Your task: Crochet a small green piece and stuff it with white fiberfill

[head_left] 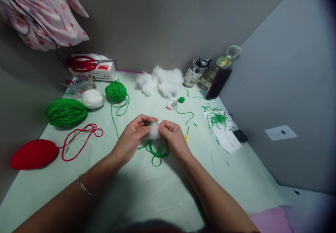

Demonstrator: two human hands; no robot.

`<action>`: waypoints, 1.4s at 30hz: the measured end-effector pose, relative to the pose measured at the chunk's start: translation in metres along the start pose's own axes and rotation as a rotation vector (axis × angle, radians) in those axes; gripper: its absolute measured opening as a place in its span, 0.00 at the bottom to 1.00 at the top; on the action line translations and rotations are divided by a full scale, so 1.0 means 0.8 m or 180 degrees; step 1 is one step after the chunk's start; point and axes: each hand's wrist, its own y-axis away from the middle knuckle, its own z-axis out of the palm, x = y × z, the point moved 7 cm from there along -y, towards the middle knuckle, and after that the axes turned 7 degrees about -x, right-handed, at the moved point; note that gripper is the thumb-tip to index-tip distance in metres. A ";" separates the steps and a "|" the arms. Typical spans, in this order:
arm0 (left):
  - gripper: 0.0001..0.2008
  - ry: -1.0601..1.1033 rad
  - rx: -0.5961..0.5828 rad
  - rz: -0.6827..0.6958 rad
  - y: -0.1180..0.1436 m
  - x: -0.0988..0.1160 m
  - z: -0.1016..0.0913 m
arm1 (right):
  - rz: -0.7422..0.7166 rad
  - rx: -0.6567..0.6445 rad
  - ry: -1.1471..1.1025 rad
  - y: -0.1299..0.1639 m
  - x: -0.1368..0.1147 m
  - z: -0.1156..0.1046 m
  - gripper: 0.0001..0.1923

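Between my two hands, over the middle of the table, is a small tuft of white stuffing (154, 130). My left hand (135, 135) pinches it from the left, and my right hand (172, 135) pinches its right side. A bit of green shows behind the tuft at my left fingertips; what it belongs to is mostly hidden. Loops of green yarn (156, 156) lie on the table just below my hands. Right of my right hand is a yellow-handled crochet hook (187, 135). Beyond my hands sits a small green ball (181, 100) with a yarn tail.
White stuffing (162, 80) is heaped at the back. Green (65, 112), white (92, 98) and red yarn (35, 154) lie at left, near red scissors (82, 63) on a box. A pen cup (193, 74), bottle (223, 63), phone (218, 84) and yarn scraps (217, 120) are at right.
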 end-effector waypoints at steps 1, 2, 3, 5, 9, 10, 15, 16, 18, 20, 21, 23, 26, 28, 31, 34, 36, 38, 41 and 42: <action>0.09 -0.0027 0.0043 0.0044 0.001 -0.002 0.000 | -0.0072 0.0014 0.0120 0.001 -0.003 -0.001 0.18; 0.09 -0.0061 0.0077 0.0093 0.001 -0.004 -0.001 | -0.0174 0.0015 0.0262 0.002 -0.007 -0.001 0.18; 0.10 -0.0103 0.0110 0.0146 0.002 -0.005 -0.001 | -0.0286 -0.0010 0.0410 0.004 -0.012 -0.001 0.18; 0.10 -0.0204 0.0177 0.0275 0.002 -0.004 -0.003 | -0.0448 -0.0145 0.0650 0.007 -0.021 0.003 0.17; 0.12 -0.0396 0.0363 0.0554 0.003 0.004 -0.005 | -0.0345 -0.0381 0.0793 0.011 -0.023 0.011 0.15; 0.12 -0.0429 0.0391 0.0584 0.003 0.006 -0.005 | -0.0314 -0.0365 0.0790 0.011 -0.022 0.011 0.16; 0.08 -0.0533 0.0272 0.0463 0.008 0.008 0.001 | -0.0229 -0.0022 0.0671 0.007 -0.017 0.005 0.18; 0.07 -0.0542 0.0218 0.0401 0.010 0.007 0.002 | -0.0238 0.0046 0.0694 0.007 -0.017 0.003 0.18; 0.08 -0.0525 0.0106 0.0283 0.011 0.004 0.004 | -0.0280 0.0150 0.0762 0.006 -0.019 -0.001 0.17; 0.09 -0.0442 0.0040 0.0228 0.009 0.000 0.003 | -0.0311 0.0185 0.0862 0.006 -0.020 -0.003 0.17; 0.10 -0.0387 0.0036 0.0221 0.008 -0.001 0.002 | -0.0319 0.0176 0.0935 0.007 -0.021 -0.003 0.17; 0.10 -0.0292 0.0074 0.0222 0.005 -0.004 -0.002 | -0.0346 0.0088 0.1130 0.009 -0.024 -0.003 0.16; 0.10 -0.0220 0.0149 0.0238 0.001 -0.007 -0.007 | -0.0399 -0.0198 0.1388 0.013 -0.028 0.003 0.13; 0.11 -0.0204 0.0217 0.0297 -0.001 -0.008 -0.009 | -0.0417 -0.0355 0.1466 0.018 -0.029 0.009 0.09; 0.09 -0.0197 0.0384 0.0363 -0.001 -0.010 -0.011 | -0.0487 -0.0309 0.1574 0.022 -0.026 0.015 0.08; 0.07 -0.0156 0.0585 0.0313 0.001 -0.014 -0.009 | -0.0532 -0.0095 0.1669 0.020 -0.021 0.019 0.09; 0.06 -0.0108 0.0650 0.0224 0.005 -0.015 -0.006 | -0.0478 0.0020 0.1585 0.015 -0.018 0.017 0.11; 0.06 -0.0073 0.0619 0.0147 0.008 -0.012 -0.001 | -0.0400 0.0092 0.1369 0.010 -0.017 0.012 0.12; 0.07 -0.0103 0.0406 0.0095 0.009 -0.007 0.005 | -0.0290 0.0122 0.1045 0.003 -0.018 0.000 0.14; 0.08 -0.0149 0.0315 0.0108 0.008 -0.005 0.005 | -0.0257 0.0116 0.0983 0.002 -0.018 -0.003 0.14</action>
